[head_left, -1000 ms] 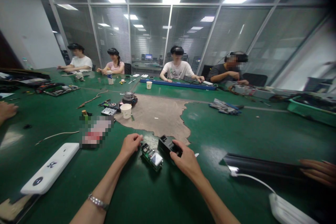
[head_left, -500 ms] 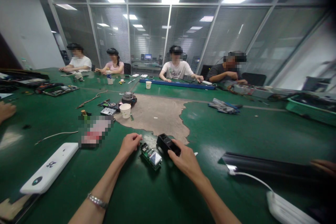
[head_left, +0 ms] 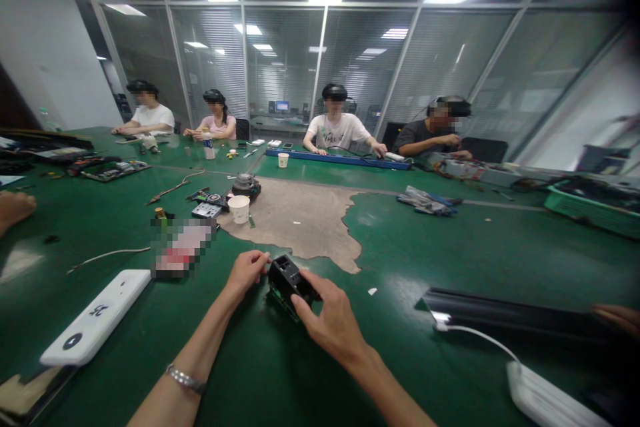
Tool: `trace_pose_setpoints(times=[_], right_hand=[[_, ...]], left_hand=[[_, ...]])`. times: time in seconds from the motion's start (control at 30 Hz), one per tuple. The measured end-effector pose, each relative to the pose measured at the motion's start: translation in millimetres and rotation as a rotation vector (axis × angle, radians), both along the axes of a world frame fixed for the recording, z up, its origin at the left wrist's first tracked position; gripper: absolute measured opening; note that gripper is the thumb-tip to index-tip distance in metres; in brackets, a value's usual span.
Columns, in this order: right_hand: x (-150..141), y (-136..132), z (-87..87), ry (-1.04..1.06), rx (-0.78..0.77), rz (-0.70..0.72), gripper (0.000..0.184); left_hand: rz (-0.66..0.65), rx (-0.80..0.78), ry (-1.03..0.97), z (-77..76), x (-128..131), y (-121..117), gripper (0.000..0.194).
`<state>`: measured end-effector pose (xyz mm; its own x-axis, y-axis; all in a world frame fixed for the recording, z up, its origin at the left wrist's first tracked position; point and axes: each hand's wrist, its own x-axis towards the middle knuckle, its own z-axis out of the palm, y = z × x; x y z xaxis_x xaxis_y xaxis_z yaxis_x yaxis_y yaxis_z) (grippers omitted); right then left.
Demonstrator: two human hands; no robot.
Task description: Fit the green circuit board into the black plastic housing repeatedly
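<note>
My right hand (head_left: 331, 320) grips a black plastic housing (head_left: 286, 273) from its right side, thumb on the near side and fingers over the top. Beneath the housing, a sliver of green circuit board (head_left: 281, 301) shows along the near edge; the rest of it is covered. My left hand (head_left: 249, 271), with a metal bracelet on its wrist, is closed in a pinch at the housing's left end. What its fingertips hold, if anything, is too small to make out.
To the left lie a white device marked 25 (head_left: 100, 317) and a blurred-out phone-like slab (head_left: 185, 250). A paper cup (head_left: 239, 209) stands beyond. At right are a long black panel (head_left: 500, 310) and a white cable (head_left: 480, 333). Several people sit across the green table.
My right hand has carried the black housing left, over the circuit board that lay uncovered between my hands. My left hand has hardly moved.
</note>
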<state>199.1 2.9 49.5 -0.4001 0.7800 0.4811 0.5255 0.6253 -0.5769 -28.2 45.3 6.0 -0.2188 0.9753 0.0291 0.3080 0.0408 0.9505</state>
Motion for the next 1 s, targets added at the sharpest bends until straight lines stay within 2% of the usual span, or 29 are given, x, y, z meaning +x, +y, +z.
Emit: trace_pose_setpoints(times=[0.2, 0.43, 0.67, 0.9, 1.0], right_hand=[[-2, -6, 1.9, -0.064, 0.027, 0.023, 0.047], [-1, -7, -13.0, -0.191, -0.011, 0.067, 0.054], [-3, -5, -9.7, -0.031, 0.028, 0.047, 0.052], [-10, -7, -20.3, -0.042, -0.013, 0.125, 0.051], [-10, -7, -16.5, 0.015, -0.001, 0.104, 0.047]], left_hand=[[-0.011, 0.006, -0.006, 1.1, 1, 0, 0.041], [-0.024, -0.003, 0.004, -3.2, -2, 2, 0.043], [-0.018, -0.005, 0.010, -2.9, -1, 2, 0.043], [-0.019, -0.008, 0.004, -4.3, -2, 3, 0.043], [-0.025, 0.004, 0.003, -3.7, -3, 3, 0.042]])
